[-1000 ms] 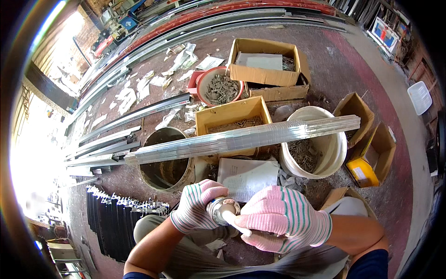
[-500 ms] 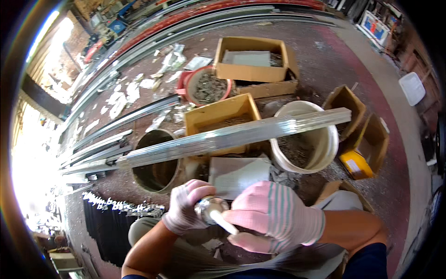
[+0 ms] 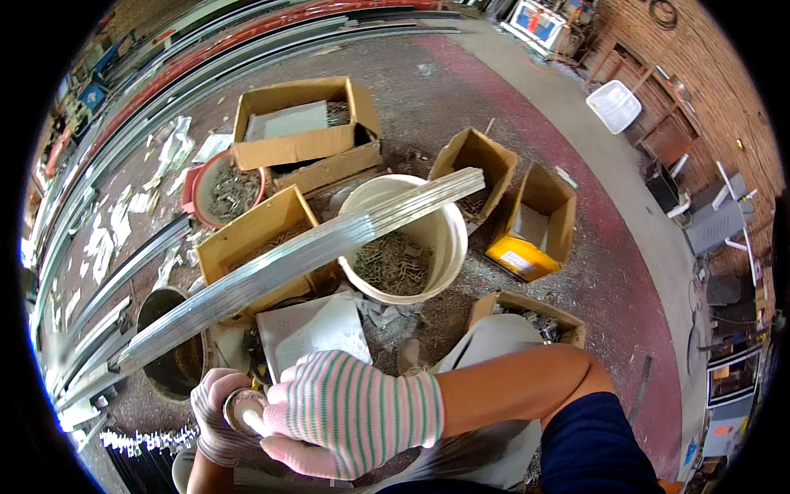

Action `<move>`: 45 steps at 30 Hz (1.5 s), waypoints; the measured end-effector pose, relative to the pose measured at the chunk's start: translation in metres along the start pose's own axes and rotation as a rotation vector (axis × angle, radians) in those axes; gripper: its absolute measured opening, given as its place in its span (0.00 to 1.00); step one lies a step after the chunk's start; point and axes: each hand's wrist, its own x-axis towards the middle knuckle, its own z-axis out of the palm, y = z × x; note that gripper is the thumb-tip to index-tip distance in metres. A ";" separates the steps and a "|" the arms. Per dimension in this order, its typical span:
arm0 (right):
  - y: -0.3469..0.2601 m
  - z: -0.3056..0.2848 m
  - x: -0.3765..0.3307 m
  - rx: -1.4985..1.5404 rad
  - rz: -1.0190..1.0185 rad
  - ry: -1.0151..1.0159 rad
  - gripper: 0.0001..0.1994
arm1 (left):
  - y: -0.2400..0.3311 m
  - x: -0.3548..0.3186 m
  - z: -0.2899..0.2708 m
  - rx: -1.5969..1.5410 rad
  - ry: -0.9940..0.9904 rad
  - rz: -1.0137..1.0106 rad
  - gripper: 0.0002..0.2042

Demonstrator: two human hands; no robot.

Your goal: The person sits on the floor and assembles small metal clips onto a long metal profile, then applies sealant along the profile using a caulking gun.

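Down in front of my lap, my left hand (image 3: pixel 216 420), in a pale striped glove, is closed around a small round item (image 3: pixel 243 411) with a pale rim. A white strip or stem juts from it toward my right hand; what kind of thing it is, I cannot tell. My right hand (image 3: pixel 354 412), gloved in pink and green stripes, pinches at that white part with thumb and fingers, which partly cover it. Beyond both hands, a bundle of long silvery metal strips (image 3: pixel 288 259) lies slantwise over a white bucket (image 3: pixel 457 235), a wooden box (image 3: pixel 220 249) and a dark bucket (image 3: pixel 170 380).
Small metal pieces fill the white bucket and a red-rimmed bucket (image 3: pixel 192 198). Cardboard boxes (image 3: pixel 296 148) stand behind, with a yellow-fronted carton (image 3: pixel 527 262) at right. A grey-white board (image 3: pixel 313 329) lies before my hands. Long metal profiles (image 3: pixel 164 82) cover the far-left floor.
The view has swung to the right, so the buckets and boxes sit farther left in it. Both hands still hold the round item and its white part, now closer together.
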 end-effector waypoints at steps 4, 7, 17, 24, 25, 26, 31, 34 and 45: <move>0.001 0.000 -0.005 -0.006 0.066 -0.049 0.14 | 0.000 -0.002 0.007 0.026 0.006 -0.035 0.27; 0.006 -0.006 -0.008 -0.036 0.086 -0.125 0.13 | -0.001 0.000 0.014 0.045 0.006 -0.024 0.28; 0.016 -0.023 -0.007 0.106 0.342 -0.409 0.10 | 0.010 0.007 0.022 0.184 -0.123 0.024 0.23; 0.017 -0.039 -0.008 0.149 0.344 -0.551 0.10 | 0.018 0.013 0.019 0.134 -0.160 -0.047 0.19; 0.019 -0.039 -0.010 0.136 0.323 -0.538 0.10 | 0.015 0.012 0.021 0.138 -0.166 -0.022 0.19; 0.022 -0.037 -0.013 0.129 0.300 -0.524 0.09 | 0.012 0.011 0.023 0.147 -0.175 -0.001 0.19; 0.014 -0.035 -0.005 0.061 0.306 -0.543 0.07 | 0.014 0.004 0.011 0.145 -0.254 -0.089 0.21; 0.012 -0.030 -0.001 0.022 0.277 -0.499 0.06 | 0.014 -0.001 0.006 0.137 -0.303 -0.130 0.23; 0.012 -0.010 0.001 -0.126 0.268 -0.415 0.06 | -0.003 -0.009 0.011 0.084 -0.202 -0.127 0.23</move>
